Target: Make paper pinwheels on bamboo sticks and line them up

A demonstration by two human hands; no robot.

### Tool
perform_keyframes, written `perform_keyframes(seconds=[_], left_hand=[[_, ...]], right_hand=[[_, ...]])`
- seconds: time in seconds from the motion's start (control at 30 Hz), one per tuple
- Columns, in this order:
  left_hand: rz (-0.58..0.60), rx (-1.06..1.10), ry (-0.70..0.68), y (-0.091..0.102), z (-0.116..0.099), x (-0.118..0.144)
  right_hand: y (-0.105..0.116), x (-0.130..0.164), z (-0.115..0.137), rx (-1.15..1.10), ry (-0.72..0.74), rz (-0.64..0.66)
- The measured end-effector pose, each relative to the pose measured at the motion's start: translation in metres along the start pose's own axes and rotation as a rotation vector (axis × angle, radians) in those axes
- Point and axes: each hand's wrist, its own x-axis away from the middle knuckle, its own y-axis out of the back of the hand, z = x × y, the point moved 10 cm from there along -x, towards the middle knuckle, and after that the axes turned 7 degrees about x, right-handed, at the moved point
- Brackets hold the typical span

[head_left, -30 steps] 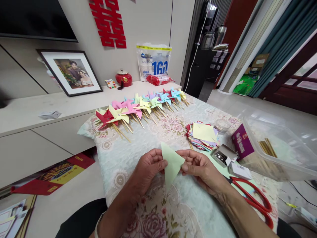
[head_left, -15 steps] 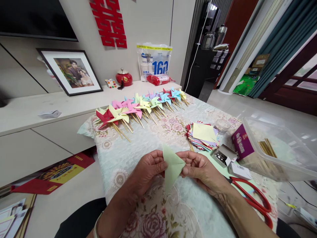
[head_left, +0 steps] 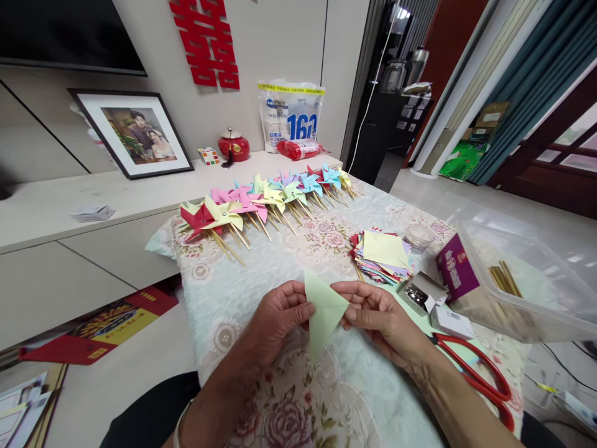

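Above the floral quilted table cover (head_left: 261,274), near its front edge: a pale green paper sheet folded into a triangle (head_left: 323,311), held up off the cloth. Pinched along its left edge by the left hand (head_left: 280,314), thumb in front, fingers curled behind. Pinched at its right corner by the right hand (head_left: 373,314), fingertips closed on the paper.

Just beyond and to the right: a stack of coloured paper squares (head_left: 383,255), yellow sheet on top. Beside that, a small open cardboard box of metal pins (head_left: 420,292) and a purple carton (head_left: 456,274) leaning against a clear plastic tub (head_left: 527,292) with wooden sticks inside. Near the right forearm, red-handled scissors (head_left: 476,373) flat on the cloth. Along the far edge, a row of finished paper pinwheels on wooden sticks (head_left: 261,205), red, yellow, pink, green and blue.
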Motion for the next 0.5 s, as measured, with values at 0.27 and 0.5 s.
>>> perform_keyframes(seconds=[0.27,0.5], left_hand=[[0.060,-0.002,0.007,-0.005,0.001,0.002],[0.052,-0.018,0.032,-0.010,0.001,0.002]], right_hand=[[0.005,0.003,-0.003,-0.007,-0.038,-0.037],[0.005,0.002,-0.008,0.007,-0.077,-0.043]])
